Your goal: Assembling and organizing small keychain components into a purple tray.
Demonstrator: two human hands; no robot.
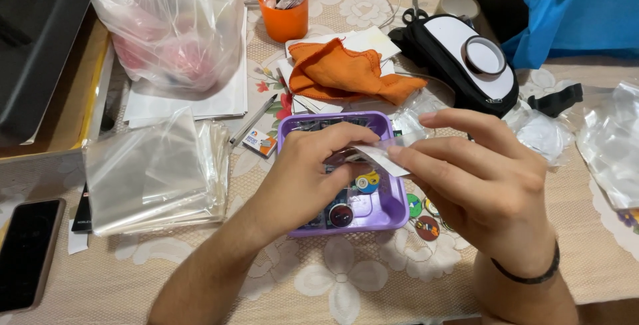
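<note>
My left hand (307, 172) and my right hand (478, 175) meet above a purple plastic tray (393, 206) and together pinch a small clear sleeve with a white strip (378, 157). Both hands have fingers closed on it. The tray holds several round badges (341, 215), partly hidden under my left hand. More round badges (426, 226) lie on the tablecloth just right of the tray, below my right hand.
A stack of clear plastic bags (156, 172) lies left of the tray, a phone (26, 252) at the far left. Behind are an orange cloth (346, 72), an orange cup (284, 12), a pen (253, 120), a black pouch with a tape roll (484, 57), and a blue bag (572, 5).
</note>
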